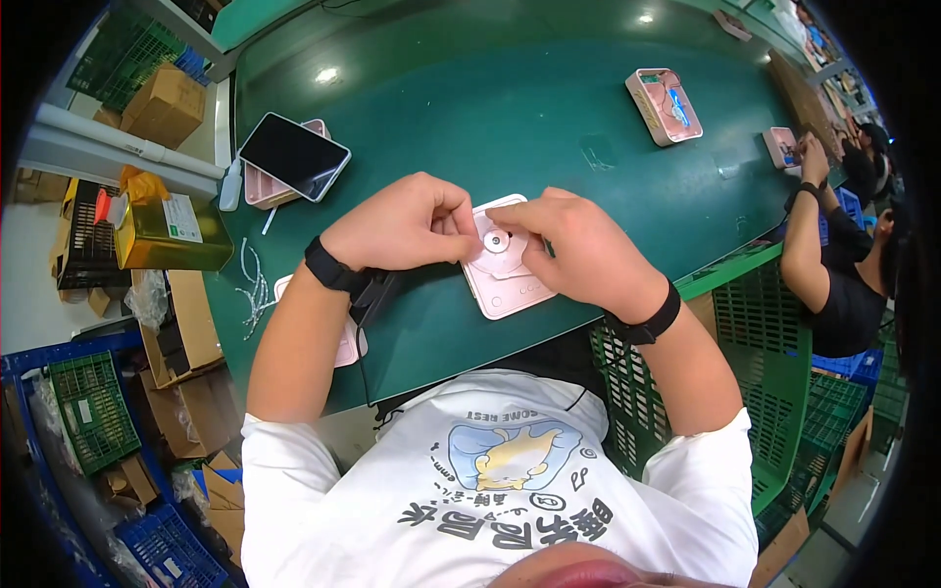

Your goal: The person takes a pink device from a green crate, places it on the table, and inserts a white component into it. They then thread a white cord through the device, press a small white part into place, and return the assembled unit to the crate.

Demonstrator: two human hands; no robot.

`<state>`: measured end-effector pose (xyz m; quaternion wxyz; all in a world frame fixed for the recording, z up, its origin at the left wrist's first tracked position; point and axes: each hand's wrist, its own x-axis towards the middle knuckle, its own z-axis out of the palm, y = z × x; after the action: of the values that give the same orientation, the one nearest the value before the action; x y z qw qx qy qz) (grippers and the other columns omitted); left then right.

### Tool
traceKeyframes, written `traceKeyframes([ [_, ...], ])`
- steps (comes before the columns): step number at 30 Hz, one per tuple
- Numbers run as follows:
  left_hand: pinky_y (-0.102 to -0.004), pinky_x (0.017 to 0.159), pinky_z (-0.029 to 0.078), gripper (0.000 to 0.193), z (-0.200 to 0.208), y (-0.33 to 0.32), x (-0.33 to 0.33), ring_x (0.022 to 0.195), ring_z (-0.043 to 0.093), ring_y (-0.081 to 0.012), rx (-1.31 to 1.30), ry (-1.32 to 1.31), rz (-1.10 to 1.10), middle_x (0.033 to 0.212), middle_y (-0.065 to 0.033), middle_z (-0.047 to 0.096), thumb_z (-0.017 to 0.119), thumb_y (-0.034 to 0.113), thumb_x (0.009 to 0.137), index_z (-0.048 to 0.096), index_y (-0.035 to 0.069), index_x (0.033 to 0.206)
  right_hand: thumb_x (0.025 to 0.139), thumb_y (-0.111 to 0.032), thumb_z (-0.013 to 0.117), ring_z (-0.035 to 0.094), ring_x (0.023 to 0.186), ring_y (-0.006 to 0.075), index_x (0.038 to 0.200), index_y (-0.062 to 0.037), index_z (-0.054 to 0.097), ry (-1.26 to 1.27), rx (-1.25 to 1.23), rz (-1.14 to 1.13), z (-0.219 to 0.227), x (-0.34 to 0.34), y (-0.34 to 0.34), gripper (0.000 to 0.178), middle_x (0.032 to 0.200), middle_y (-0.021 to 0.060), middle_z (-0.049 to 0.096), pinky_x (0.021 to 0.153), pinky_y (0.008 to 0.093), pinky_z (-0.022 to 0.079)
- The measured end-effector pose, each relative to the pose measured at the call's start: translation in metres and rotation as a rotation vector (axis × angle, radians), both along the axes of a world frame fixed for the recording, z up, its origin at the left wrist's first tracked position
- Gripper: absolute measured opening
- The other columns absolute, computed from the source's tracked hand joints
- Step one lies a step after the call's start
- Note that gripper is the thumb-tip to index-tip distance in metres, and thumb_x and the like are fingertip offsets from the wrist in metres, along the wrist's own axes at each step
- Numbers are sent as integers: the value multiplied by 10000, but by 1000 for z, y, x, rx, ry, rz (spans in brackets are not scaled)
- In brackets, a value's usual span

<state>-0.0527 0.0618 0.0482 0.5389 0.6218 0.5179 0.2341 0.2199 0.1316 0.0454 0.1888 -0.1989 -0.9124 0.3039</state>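
In front of me on the green table lies a pale pink, flat disc player with a round white hub in its middle and small round buttons along its near edge. My left hand is at the player's left side, thumb and fingertips pinched together; whatever they hold is hidden. My right hand curls over the player's right side, with the index finger near the far edge and the thumb beside the hub. Partly hidden under my left forearm is another pink part.
A dark-screened phone rests on a pink casing at the left. White cords lie nearby. An open pink casing with wires sits at the far right. Beyond the table's left edge stands a yellow-green can. Co-workers sit at the right.
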Motion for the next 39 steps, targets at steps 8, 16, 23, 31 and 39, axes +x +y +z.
traceKeyframes([
  [8, -264, 737, 586, 148, -4, -4, 0, 786, 720, -77, -109, -153, -87, 889, -32, 806, 847, 141, 1006, 813, -3, 993, 854, 60, 693, 725, 984, 331, 1232, -58, 831, -54, 116, 30, 2, -3, -8, 419, 1054, 109, 803, 896, 449, 617],
  [16, -279, 812, 587, 129, -18, 12, -11, 877, 727, -102, -5, -22, 35, 967, -21, 800, 823, 136, 1025, 817, 8, 1033, 861, 45, 711, 715, 1038, 313, 1230, -57, 830, -113, 291, 26, -4, -8, -19, 401, 1177, 80, 750, 929, 446, 606],
  [23, -302, 859, 581, 108, -24, 10, -5, 1047, 717, -135, 188, 91, 48, 1141, -38, 773, 851, 142, 979, 825, 49, 1027, 885, 40, 700, 728, 1089, 307, 1264, -46, 813, -100, 275, 36, -4, -7, -20, 405, 1178, 76, 724, 959, 448, 608],
  [31, -339, 930, 587, 169, -6, -3, -2, 1101, 727, -218, 283, 222, -47, 1253, -91, 771, 912, 194, 905, 829, 55, 952, 900, 54, 665, 725, 1064, 337, 1294, -25, 800, -77, 114, 69, 1, -4, -11, 424, 1165, 114, 714, 943, 447, 612],
  [39, -404, 961, 606, 175, -12, -8, 1, 1159, 734, -293, 309, 164, -41, 1378, -160, 755, 901, 203, 903, 837, 43, 937, 895, 47, 662, 727, 1037, 356, 1312, -28, 795, -100, -59, 104, 3, -1, -1, 443, 1161, 126, 711, 928, 465, 614],
])
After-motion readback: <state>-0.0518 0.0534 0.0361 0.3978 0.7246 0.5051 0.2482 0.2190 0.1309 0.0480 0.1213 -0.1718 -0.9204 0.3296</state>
